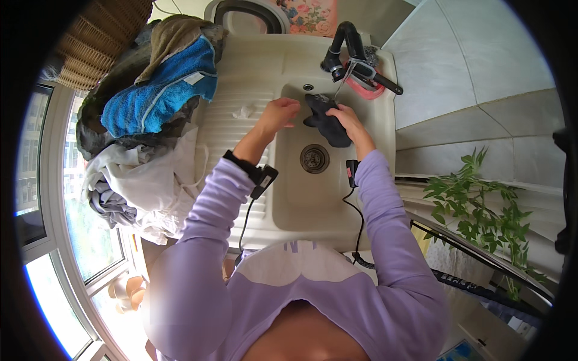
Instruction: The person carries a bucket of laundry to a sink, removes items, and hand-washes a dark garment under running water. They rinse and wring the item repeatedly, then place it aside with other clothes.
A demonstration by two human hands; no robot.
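Over the right part of the sink basin [293, 198], my right hand [347, 119] grips a dark grey wet cloth item [332, 131], possibly a sock or glove. A thin stream of water from the black faucet [345, 38] falls on its upper end. My left hand [281, 115] is at the basin's left edge, fingers loosely curled and thumb apart, with nothing visible in it. It is close to the cloth but not touching it. Below the cloth is the metal drain strainer [314, 158].
Left on the ribbed drainboard [235, 135] lie a blue towel [167, 90], a brown cloth [174, 38], white garments [144, 176] and a small white scrap [243, 112]. A black-handled brush [377, 76] rests over a pink dish [365, 90] beside the faucet. A leafy plant [478, 198] stands right.
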